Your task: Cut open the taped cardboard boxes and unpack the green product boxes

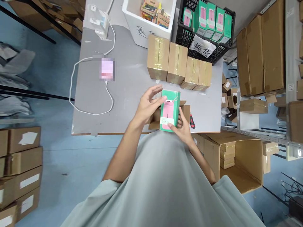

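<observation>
A green product box (169, 110) with a pink item pictured on its front is held upright near the table's front edge. My right hand (181, 126) grips its lower right side, thumb across the front. At the upper left of the box is my left hand (151, 102), fingers apart and thumb close to the front face; whether it touches the box I cannot tell. Behind and below the green box stands an opened cardboard carton (155, 118) with its flaps out, partly hidden. A red and black cutter (192, 121) lies just right of the carton.
Several taped cartons (158, 58) line the table's back. Behind them stand a white bin (144, 33) and a black crate (183, 36) of green boxes. A white cable (113, 101) runs to a blurred pink device (107, 68) at left. A large open carton (248, 157) stands right.
</observation>
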The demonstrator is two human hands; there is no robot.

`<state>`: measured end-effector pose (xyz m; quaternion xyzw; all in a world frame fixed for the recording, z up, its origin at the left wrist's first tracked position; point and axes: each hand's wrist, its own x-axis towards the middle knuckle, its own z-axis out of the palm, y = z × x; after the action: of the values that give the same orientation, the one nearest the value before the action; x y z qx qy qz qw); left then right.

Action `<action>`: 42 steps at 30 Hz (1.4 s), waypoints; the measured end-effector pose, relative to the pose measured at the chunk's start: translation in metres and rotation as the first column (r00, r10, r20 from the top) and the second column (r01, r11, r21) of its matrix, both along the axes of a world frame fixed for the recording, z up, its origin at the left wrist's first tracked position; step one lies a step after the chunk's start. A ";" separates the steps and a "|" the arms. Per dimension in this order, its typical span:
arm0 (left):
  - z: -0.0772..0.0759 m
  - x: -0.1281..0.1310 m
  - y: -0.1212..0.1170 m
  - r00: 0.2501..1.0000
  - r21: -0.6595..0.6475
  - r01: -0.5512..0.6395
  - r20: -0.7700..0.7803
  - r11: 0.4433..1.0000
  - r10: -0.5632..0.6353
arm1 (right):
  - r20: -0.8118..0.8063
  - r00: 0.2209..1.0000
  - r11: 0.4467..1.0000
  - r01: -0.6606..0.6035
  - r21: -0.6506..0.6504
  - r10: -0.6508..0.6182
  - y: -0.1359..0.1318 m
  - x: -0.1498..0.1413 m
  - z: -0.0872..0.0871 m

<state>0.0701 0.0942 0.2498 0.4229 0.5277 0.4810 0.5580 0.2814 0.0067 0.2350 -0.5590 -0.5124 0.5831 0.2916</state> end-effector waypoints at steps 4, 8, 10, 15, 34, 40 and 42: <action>-0.008 -0.020 0.003 0.987 -0.044 0.088 0.138 0.995 -0.081 | -0.229 0.971 0.993 0.035 -0.115 -0.061 0.000 0.012 -0.004; -0.008 -0.019 0.005 0.982 -0.085 0.148 0.132 0.985 -0.136 | -0.260 0.965 0.992 -0.007 -0.129 -0.027 -0.002 0.012 -0.004; -0.005 -0.013 0.005 0.985 -0.082 0.137 0.120 0.987 -0.127 | -0.262 0.965 0.990 -0.032 -0.140 -0.005 -0.002 0.009 -0.002; -0.003 -0.007 0.002 0.997 -0.059 0.056 0.050 0.997 -0.053 | -0.250 0.968 0.992 -0.036 -0.122 0.004 -0.002 0.004 -0.003; -0.002 -0.017 -0.005 0.996 -0.066 0.056 0.071 0.996 -0.052 | -0.131 0.991 0.999 0.007 -0.044 -0.013 -0.003 -0.002 0.001; 0.002 -0.015 -0.001 0.980 -0.141 0.102 0.183 0.985 -0.076 | -0.284 0.957 0.990 -0.090 -0.106 0.056 -0.003 0.009 -0.008; 0.004 -0.011 -0.001 0.985 -0.137 0.065 0.168 0.988 -0.041 | -0.304 0.951 0.989 -0.098 -0.111 0.060 -0.001 0.010 -0.011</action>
<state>0.0593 0.0931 0.2539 0.3548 0.5013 0.4602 0.6410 0.2917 0.0054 0.2240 -0.4602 -0.4470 0.7031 0.3067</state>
